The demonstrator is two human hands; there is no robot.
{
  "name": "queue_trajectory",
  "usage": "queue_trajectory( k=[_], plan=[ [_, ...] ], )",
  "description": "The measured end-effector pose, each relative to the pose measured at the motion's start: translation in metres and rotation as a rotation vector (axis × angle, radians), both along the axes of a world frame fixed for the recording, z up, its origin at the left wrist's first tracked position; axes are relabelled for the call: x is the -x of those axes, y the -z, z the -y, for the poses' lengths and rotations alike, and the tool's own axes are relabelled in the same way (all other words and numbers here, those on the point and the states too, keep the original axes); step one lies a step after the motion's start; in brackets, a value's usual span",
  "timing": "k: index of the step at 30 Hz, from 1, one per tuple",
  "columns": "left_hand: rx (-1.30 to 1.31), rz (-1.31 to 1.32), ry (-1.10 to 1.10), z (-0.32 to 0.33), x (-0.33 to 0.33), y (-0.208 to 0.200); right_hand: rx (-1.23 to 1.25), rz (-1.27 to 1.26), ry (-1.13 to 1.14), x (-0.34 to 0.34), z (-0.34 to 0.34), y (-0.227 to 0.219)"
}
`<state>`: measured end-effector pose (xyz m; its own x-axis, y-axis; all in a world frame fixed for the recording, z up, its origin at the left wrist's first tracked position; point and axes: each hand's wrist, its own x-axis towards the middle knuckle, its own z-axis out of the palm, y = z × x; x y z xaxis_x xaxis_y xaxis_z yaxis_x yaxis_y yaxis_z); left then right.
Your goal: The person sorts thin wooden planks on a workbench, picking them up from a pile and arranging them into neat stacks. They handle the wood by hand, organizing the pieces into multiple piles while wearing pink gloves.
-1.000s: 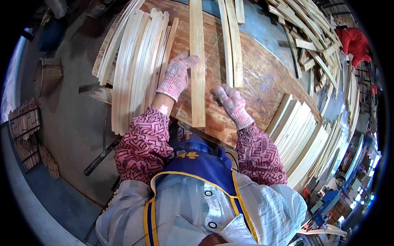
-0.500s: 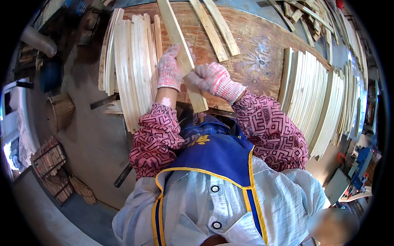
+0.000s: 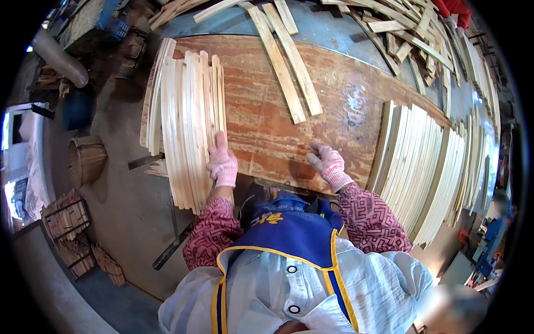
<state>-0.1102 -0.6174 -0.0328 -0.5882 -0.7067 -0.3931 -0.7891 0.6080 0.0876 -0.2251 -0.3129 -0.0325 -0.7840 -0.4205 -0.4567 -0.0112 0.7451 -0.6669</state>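
My gloved left hand (image 3: 223,163) lies on the right-hand edge of a row of pale wooden slats (image 3: 189,133) at the left of the plywood tabletop (image 3: 267,147). Its index finger points along the outermost slat (image 3: 220,100), and the other fingers bend over that slat's near part, partly hidden. To the right, my gloved right hand (image 3: 329,165) hovers over the tabletop's near edge. Its fingers are loosely bent and apart, with nothing between them. Ahead of both hands, two loose slats (image 3: 278,72) lie side by side, pointing toward me.
A second long row of slats (image 3: 409,161) fills the right side. Beyond the tabletop, jumbled offcuts (image 3: 417,39) cover a blue-grey surface, and a person's red sleeve (image 3: 459,11) shows there. A woven basket (image 3: 87,160) and bundled wood (image 3: 67,222) stand at left.
The slat held between both hands has gone to the right edge of the left row, under my left hand. My right hand has let go and moved right. The view has shifted toward the far side.
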Motion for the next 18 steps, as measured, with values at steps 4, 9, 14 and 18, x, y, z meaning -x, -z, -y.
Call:
queue_trajectory(
  k=[4, 9, 14, 18],
  plan=[
    [0.104, 0.319, -0.013, -0.003, 0.014, -0.009, -0.263, -0.206, -0.188, 0.051, 0.075, -0.016],
    [-0.032, 0.105, -0.173, -0.005, 0.03, -0.013, -0.486, -0.151, -0.201, 0.1, 0.118, -0.008],
    [-0.13, -0.706, 0.116, -0.005, 0.067, 0.037, -0.067, -0.006, -0.26, 0.092, 0.12, -0.034],
    [-0.787, -0.756, -0.089, -0.049, 0.154, -0.006, 0.159, -0.121, -0.472, 0.046, 0.086, -0.037]
  ],
)
